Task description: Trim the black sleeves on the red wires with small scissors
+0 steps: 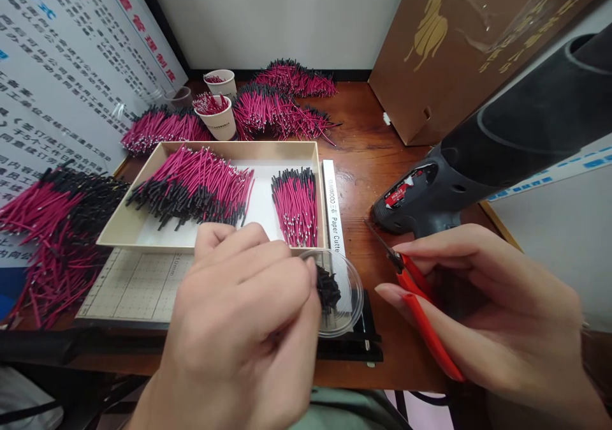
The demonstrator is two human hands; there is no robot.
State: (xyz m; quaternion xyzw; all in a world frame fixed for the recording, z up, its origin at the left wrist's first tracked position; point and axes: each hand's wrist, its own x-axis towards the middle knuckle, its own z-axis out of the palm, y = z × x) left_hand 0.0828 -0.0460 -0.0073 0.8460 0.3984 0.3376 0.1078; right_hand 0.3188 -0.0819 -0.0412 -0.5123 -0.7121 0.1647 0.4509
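Observation:
My left hand (243, 315) is closed in a fist in front of the tray; whatever its fingers may hold is hidden. Just beyond its thumb is a round clear plastic cup (356, 293) with short black tube pieces (327, 289) inside. My right hand (507, 309) grips red-handled pliers (421, 315) with slim dark jaws pointing up and left; their handles are spread apart. A cream tray (261, 152) behind my left hand holds a large heap of magenta wires with black ends (191, 184) and a smaller bundle (295, 207) at its right side.
A paper cutter (129, 289) lies beneath the tray. More wire heaps (272, 108) lie behind and at the left (52, 238), near paper cups (217, 120) holding wires. A dark heat-gun-like tool (459, 168) reaches in from the right, before a brown box (425, 47).

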